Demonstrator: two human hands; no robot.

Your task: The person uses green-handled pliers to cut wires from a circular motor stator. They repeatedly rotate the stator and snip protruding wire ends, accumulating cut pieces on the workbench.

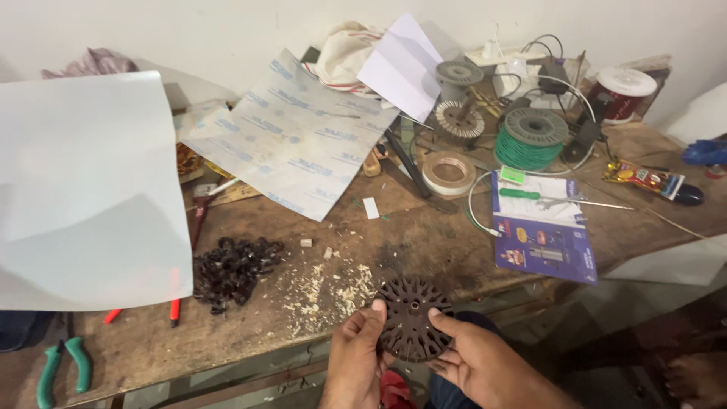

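Note:
A dark round slotted metal core (410, 316) with a small centre hole is held at the front edge of the wooden workbench (424, 235). My left hand (354, 360) grips its left rim, thumb on top. My right hand (473, 356) grips its right rim, thumb on the face. Pale wood shavings (326, 291) lie on the bench just left of the core. A heap of dark tangled wire (235, 269) sits further left.
Large white sheet (91, 189) at left, printed sheet (295, 136) behind it. Green-handled pliers (64, 363) and red-handled tool (176, 307) at front left. Green wire spool (531, 136), tape roll (448, 173), screwdriver (560, 198) on blue booklet (541, 246), red spool (622, 92) at back right.

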